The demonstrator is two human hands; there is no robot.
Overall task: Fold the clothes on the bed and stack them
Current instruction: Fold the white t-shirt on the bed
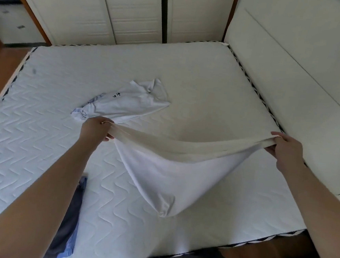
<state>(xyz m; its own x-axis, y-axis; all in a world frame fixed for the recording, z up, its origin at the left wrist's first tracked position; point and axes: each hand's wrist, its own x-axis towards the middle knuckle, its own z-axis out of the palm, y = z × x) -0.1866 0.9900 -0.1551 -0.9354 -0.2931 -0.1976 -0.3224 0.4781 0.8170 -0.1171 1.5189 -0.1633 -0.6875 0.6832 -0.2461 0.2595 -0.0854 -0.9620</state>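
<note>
A: White garment [171, 178] hangs mid-frame above the mattress [209, 87], its edge stretched between left hand [98, 128] and right hand [286, 149], both pinched shut on it.

B: Next?

A: Probably lay it flat, then fold; printed shirt [126, 102] waits upper left, dark folded clothes [68, 223] lower left.

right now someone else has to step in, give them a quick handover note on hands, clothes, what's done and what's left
Left hand: pinching one end of the plain white garment.
Right hand: pinching the other end; the cloth hangs stretched between them above the mattress, its lowest part sagging toward it.
White printed shirt: crumpled and unfolded, farther up the bed on the left.
Dark stack: folded pieces at the near left edge.
Done: that stack.
Left: fold the held garment, fold the printed shirt, add both to the stack.
</note>
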